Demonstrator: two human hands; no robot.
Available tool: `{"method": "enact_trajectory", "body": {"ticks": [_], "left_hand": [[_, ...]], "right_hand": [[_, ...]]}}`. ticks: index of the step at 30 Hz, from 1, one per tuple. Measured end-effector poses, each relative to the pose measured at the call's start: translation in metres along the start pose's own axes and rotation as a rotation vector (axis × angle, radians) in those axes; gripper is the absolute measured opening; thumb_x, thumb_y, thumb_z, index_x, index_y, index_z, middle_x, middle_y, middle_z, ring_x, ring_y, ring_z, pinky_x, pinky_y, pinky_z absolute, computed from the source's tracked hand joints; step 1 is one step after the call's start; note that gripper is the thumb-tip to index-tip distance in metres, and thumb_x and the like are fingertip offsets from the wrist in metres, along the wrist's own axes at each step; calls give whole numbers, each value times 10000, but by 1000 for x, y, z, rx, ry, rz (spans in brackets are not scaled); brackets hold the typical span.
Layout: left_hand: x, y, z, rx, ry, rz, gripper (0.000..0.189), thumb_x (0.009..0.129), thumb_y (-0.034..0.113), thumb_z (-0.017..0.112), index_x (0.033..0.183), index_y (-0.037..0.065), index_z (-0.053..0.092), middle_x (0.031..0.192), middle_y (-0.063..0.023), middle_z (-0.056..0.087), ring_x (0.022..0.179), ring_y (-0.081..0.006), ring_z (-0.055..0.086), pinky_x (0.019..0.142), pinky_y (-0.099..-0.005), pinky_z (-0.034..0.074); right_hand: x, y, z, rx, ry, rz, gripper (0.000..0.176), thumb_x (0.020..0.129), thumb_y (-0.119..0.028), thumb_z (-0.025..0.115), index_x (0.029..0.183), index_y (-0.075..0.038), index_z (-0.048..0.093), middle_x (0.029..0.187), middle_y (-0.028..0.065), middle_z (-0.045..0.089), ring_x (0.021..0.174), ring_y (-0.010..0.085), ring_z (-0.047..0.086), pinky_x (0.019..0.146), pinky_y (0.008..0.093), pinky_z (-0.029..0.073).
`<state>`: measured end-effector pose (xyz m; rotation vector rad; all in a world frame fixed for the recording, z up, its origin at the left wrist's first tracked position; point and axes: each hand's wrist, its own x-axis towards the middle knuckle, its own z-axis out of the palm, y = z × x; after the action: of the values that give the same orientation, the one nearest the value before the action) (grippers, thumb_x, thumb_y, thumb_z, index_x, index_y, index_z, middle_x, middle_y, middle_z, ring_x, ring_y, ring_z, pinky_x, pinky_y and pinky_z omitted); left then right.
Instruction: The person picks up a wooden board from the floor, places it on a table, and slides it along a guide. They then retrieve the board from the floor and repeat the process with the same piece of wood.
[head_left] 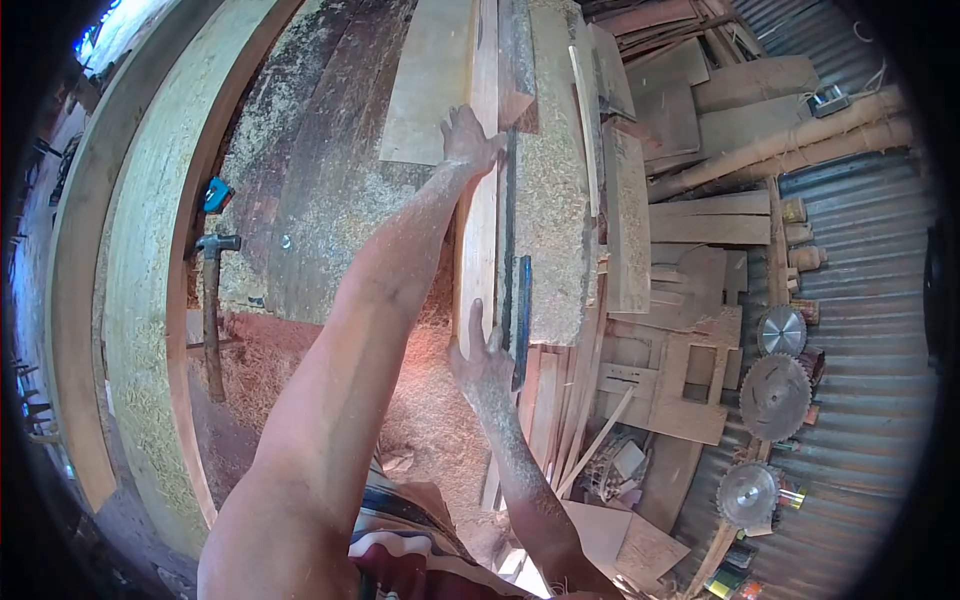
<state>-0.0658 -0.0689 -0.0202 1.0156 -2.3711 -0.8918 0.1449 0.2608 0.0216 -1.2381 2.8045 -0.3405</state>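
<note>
A long pale wooden plank (483,235) runs away from me along the bench, beside a dark straight strip (507,215). My left hand (468,142) lies spread over the far part of the plank, thumb towards the strip. At the near end of the plank is my right hand (482,372), its index finger stretched along the wood and the thumb at the left side; the other fingers curl by the right edge. Just right of it stands a blue-black bar (522,320). Sawdust coats both hands and forearms.
A hammer (212,300) and a teal tool (216,194) lie left on the dusty bench (320,215). A thin board (425,75) rests beyond my left hand. Thick planks (150,260) run along the left. Round saw blades (775,397) hang on the corrugated wall (860,320), near stacked offcuts.
</note>
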Motion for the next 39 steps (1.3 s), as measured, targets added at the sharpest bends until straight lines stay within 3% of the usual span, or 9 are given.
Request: {"method": "enact_trajectory", "body": {"ticks": [3,7,9,11,15,20,28,32,39], "left_hand": [[10,2,-8,0,-71,-9,1058,893,564,698,1517,-168,257,1533,-367,397,1518,-482,294,1262,-604,166],[-14,-7,-21,-154,-61,66,1024,906,548,690,1544,-124,255,1588,-320,384,1524,-455,309,1271,-605,128],[-81,6,-54,-211,-208,51,898,969,478,631,1558,-92,264,1587,-301,400,1526,-448,313,1263,-628,112],[-158,11,-59,-219,-71,119,744,1034,380,541,1557,-83,285,1562,-335,408,1510,-481,321,1251,-654,118],[-159,1,-41,-126,0,76,653,1054,310,501,1559,-62,315,1536,-343,438,1490,-509,333,1240,-668,134],[-140,1,-34,-104,38,57,624,1061,316,490,1539,-61,353,1532,-337,448,1498,-504,323,1238,-661,156],[-110,0,-33,-91,10,47,621,1086,341,445,1541,-70,348,1589,-259,427,1541,-459,279,1249,-652,158],[-92,-4,-27,-2,-4,53,620,1100,348,407,1554,-67,334,1604,-247,414,1550,-443,270,1251,-652,155],[-66,-8,-22,-85,13,49,646,1092,375,405,1564,-58,323,1615,-254,396,1549,-460,261,1249,-657,149]], "right_hand": [[14,-2,-17,-65,121,-171,869,925,-339,726,1650,-163,281,1232,370,595,698,384,717,444,432,558],[24,-2,-14,33,-250,134,844,936,-394,699,1648,-176,302,1474,413,431,849,463,749,582,461,629],[23,0,-12,-90,10,-85,838,940,-419,691,1648,-185,308,1500,410,406,846,463,748,591,464,630],[31,3,-7,-139,160,-159,838,941,-440,686,1648,-191,310,1433,406,462,785,449,738,591,467,626],[48,13,8,-74,36,-114,845,939,-457,681,1651,-203,305,1041,364,666,586,412,688,573,478,605],[64,19,12,7,69,-149,864,939,-458,663,1667,-221,264,670,241,666,508,382,659,537,472,576],[106,-7,-22,-3,-312,165,870,954,-526,608,1680,-238,225,601,160,642,561,373,680,548,477,569],[113,5,-3,-74,-136,40,878,952,-531,597,1683,-229,216,582,173,618,588,376,682,588,483,556],[145,2,-10,33,-243,85,908,946,-493,612,1679,-139,208,637,236,650,596,385,679,616,495,545]]}}
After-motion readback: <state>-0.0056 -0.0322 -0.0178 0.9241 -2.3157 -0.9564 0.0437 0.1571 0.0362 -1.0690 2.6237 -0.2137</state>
